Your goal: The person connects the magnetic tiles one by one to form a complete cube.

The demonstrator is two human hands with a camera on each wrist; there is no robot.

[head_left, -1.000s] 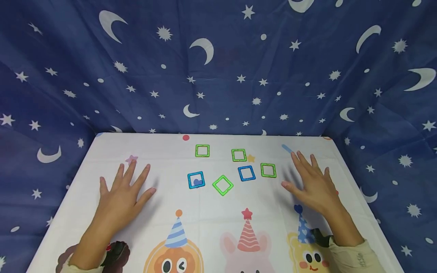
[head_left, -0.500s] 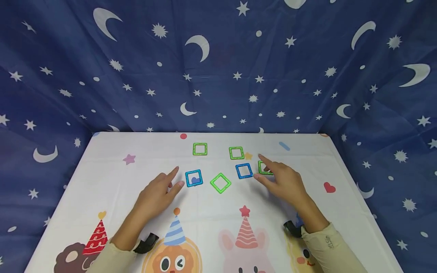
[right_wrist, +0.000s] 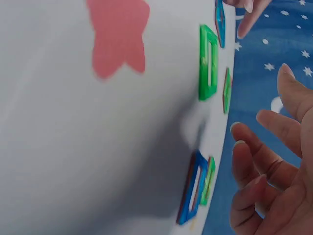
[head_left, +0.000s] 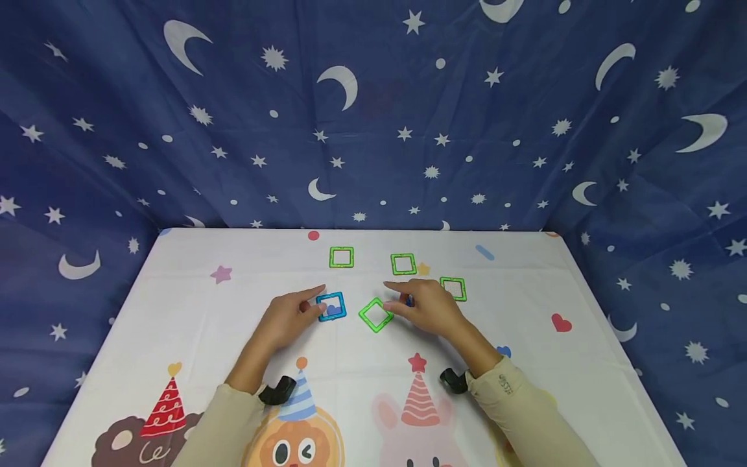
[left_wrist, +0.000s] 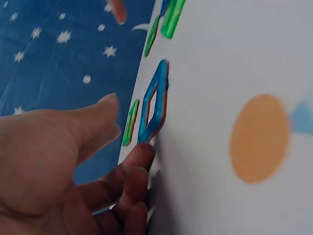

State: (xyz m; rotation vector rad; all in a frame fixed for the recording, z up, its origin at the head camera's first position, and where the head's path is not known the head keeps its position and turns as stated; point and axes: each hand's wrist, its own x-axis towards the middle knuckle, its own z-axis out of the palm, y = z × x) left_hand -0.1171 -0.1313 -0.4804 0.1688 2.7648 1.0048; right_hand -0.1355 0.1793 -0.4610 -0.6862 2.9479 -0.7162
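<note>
Flat square frame tiles, green and blue, lie on the white cloth in the head view. My left hand [head_left: 288,318] is at the light blue tile [head_left: 343,305], its thumb overlapping the tile's left side. In the left wrist view a fingertip [left_wrist: 143,152] is right at that tile's near corner. My right hand [head_left: 430,308] hovers over the dark blue tile [right_wrist: 184,215], mostly hiding it in the head view. Its fingers are loosely bent with nothing between them, and its thumb overlaps the green diamond-turned tile [head_left: 367,323].
A green tile [head_left: 342,248] lies at the back left, with another green tile [head_left: 403,273] at the back middle. One more green tile [head_left: 465,290] is right of my right hand. The printed white tablecloth [head_left: 589,389] meets a dark blue starry curtain [head_left: 373,130].
Both hands have come inward from wide apart with spread fingers. The left now reaches the light blue tile; the right has passed left over the right green tile to the dark blue one.
</note>
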